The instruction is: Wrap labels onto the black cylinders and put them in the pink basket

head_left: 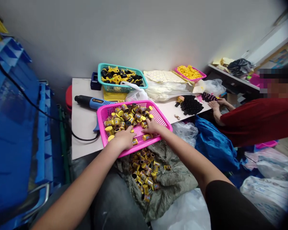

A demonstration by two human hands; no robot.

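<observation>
A pink mesh basket (103,112) on the white table (83,121) holds several small yellow-capped bottles (124,116). Both my hands reach into its near side. My left hand (123,139) lies curled over bottles at the front edge. My right hand (151,126) rests with bent fingers on the bottles further right. Whether either hand grips a bottle is hidden. Below the basket, more of the same bottles (144,174) lie heaped on a grey-green cloth (172,182) in my lap.
A blue-black heat gun (91,102) with its cord lies left of the basket. A teal basket (122,78) of black and yellow parts and a small pink tray (189,72) stand behind. A person in red (256,119) handles black caps (190,105) at right. Blue crates (16,127) stand left.
</observation>
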